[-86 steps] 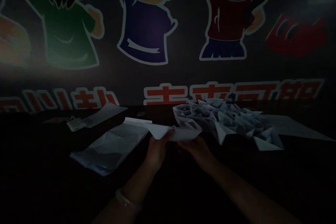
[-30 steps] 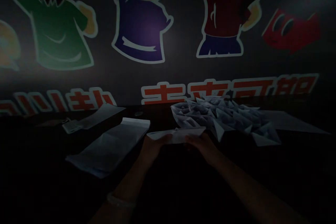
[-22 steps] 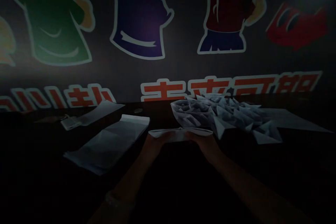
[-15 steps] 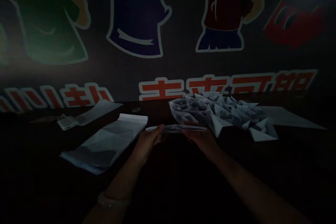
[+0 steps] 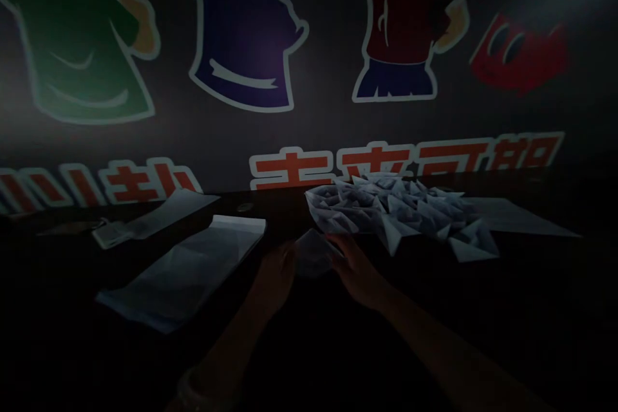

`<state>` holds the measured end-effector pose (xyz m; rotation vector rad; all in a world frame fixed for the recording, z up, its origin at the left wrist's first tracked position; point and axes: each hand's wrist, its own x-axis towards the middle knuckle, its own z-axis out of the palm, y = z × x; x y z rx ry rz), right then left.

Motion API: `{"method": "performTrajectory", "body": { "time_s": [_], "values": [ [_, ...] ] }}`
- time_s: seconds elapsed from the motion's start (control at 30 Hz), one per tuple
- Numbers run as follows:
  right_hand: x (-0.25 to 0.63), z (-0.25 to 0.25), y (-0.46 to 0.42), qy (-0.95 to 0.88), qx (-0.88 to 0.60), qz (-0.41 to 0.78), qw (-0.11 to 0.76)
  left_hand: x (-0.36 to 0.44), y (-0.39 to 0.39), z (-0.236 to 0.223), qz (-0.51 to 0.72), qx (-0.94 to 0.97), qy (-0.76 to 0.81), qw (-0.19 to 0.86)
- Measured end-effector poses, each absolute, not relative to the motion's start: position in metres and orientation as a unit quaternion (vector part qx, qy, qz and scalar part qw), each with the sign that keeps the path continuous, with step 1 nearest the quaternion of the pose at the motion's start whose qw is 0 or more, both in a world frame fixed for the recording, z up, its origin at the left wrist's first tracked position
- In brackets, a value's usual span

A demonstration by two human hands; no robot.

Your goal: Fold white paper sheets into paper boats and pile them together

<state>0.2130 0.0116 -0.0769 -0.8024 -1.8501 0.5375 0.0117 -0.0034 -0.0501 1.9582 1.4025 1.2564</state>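
Note:
A folded piece of white paper [image 5: 313,254] is held between my two hands above the dark table; its upper edge rises to a point. My left hand [image 5: 276,277] grips its left side, with a bracelet on that wrist. On the right side, the fingers of my right hand [image 5: 350,264] are closed on the paper. Just beyond my right hand sits a pile of folded white paper boats [image 5: 410,206]. To the left of my left hand lies a stack of creased white sheets [image 5: 193,270]. Dim light hides the exact fingertip positions.
At the back left lie a white strip of paper [image 5: 174,214] and a small pale tag-like object [image 5: 111,234]. A small round object [image 5: 245,207] is near the wall. Flat white paper [image 5: 524,215] lies right of the pile. A wall with cartoon figures [image 5: 246,38] stands behind.
The paper in my hands has gone from a wide, flat strip to a narrower, pointed shape. Both hands have come closer together. The whole view has shifted a little.

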Motion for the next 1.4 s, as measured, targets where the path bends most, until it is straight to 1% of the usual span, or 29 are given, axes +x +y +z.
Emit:
{"method": "performTrajectory", "body": {
  "time_s": [0.1,0.23,0.33,0.43,0.5,0.53,0.6,0.63,0.67,0.73,0.77,0.8,0.9,0.97,1.03,1.1,1.13,1.2,1.4],
  "values": [
    [0.213,-0.072,0.005,-0.793,-0.311,0.214,0.478,0.008,-0.001,-0.049,0.427,0.682,0.566,0.177],
    [0.218,-0.066,0.003,-0.806,-0.298,0.276,0.431,-0.005,0.006,-0.046,0.417,0.624,0.640,0.166],
    [0.223,-0.058,0.003,-0.817,-0.308,0.264,0.410,-0.009,0.006,-0.043,0.412,0.594,0.659,0.208],
    [0.234,-0.046,0.004,-0.811,-0.332,0.242,0.417,-0.008,0.007,-0.044,0.454,0.562,0.629,0.286],
    [0.249,-0.037,0.005,-0.780,-0.365,0.241,0.448,-0.008,0.009,-0.046,0.500,0.534,0.606,0.312],
    [0.259,-0.033,0.006,-0.752,-0.383,0.244,0.477,-0.008,0.010,-0.048,0.519,0.523,0.599,0.313],
    [0.283,-0.027,0.007,-0.671,-0.406,0.269,0.559,-0.008,0.013,-0.049,0.543,0.511,0.593,0.304],
    [0.296,-0.024,0.006,-0.619,-0.402,0.267,0.620,-0.008,0.014,-0.049,0.548,0.511,0.592,0.298],
    [0.309,-0.022,0.005,-0.594,-0.388,0.273,0.650,-0.009,0.014,-0.049,0.551,0.513,0.590,0.292],
    [0.333,-0.017,0.000,-0.557,-0.367,0.244,0.704,-0.009,0.014,-0.049,0.561,0.523,0.579,0.277],
    [0.342,-0.014,-0.004,-0.572,-0.380,0.218,0.694,-0.010,0.014,-0.049,0.567,0.529,0.571,0.268],
    [0.347,-0.012,-0.007,-0.599,-0.403,0.187,0.666,-0.010,0.014,-0.049,0.574,0.535,0.563,0.259],
    [0.345,-0.009,-0.014,-0.704,-0.482,0.104,0.511,-0.009,0.013,-0.049,0.584,0.544,0.548,0.248],
    [0.331,-0.011,-0.011,-0.763,-0.502,0.066,0.401,-0.008,0.012,-0.050,0.584,0.547,0.544,0.251],
    [0.314,-0.019,-0.003,-0.801,-0.515,0.036,0.305,-0.007,0.012,-0.050,0.578,0.560,0.538,0.251],
    [0.299,-0.029,0.007,-0.801,-0.553,-0.022,0.227,-0.005,0.011,-0.050,0.572,0.570,0.535,0.249],
    [0.294,-0.035,0.012,-0.795,-0.571,-0.053,0.201,-0.004,0.010,-0.050,0.568,0.574,0.535,0.248],
    [0.288,-0.044,0.022,-0.782,-0.589,-0.103,0.176,-0.003,0.009,-0.049,0.564,0.580,0.534,0.246],
    [0.285,-0.059,0.049,-0.756,-0.602,-0.187,0.176,-0.003,0.007,-0.047,0.520,0.611,0.557,0.214]
  ]
}}
